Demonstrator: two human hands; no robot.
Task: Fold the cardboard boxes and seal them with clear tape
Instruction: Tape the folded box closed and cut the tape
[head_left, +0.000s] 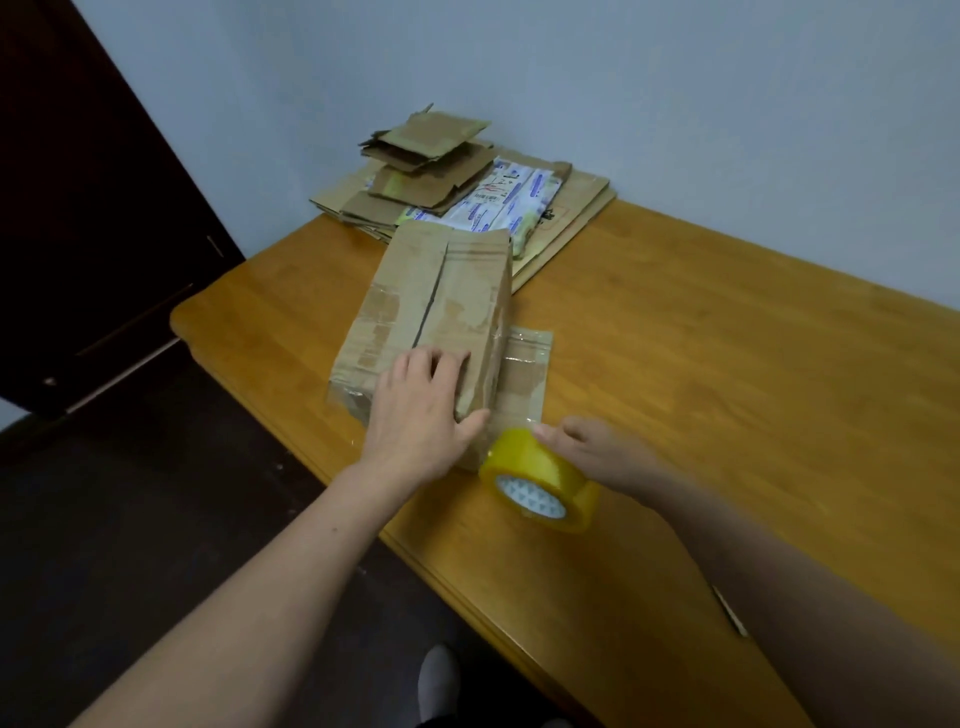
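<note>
A folded brown cardboard box (436, 301) lies on the wooden table (727, 364), its top flaps meeting along a middle seam, with old tape patches on it. One flap (524, 369) lies flat on the table at its right. My left hand (421, 410) presses flat on the box's near end, thumb at the near right corner. My right hand (597, 452) grips a yellowish roll of clear tape (540, 480) just in front of that corner. A strip of tape runs from the roll to the box.
A pile of flattened cardboard boxes (431, 161) and printed packaging (509, 202) lies at the table's far edge by the wall. A dark door (93, 208) stands at the left. The table's front edge (415, 561) runs diagonally; dark floor lies below.
</note>
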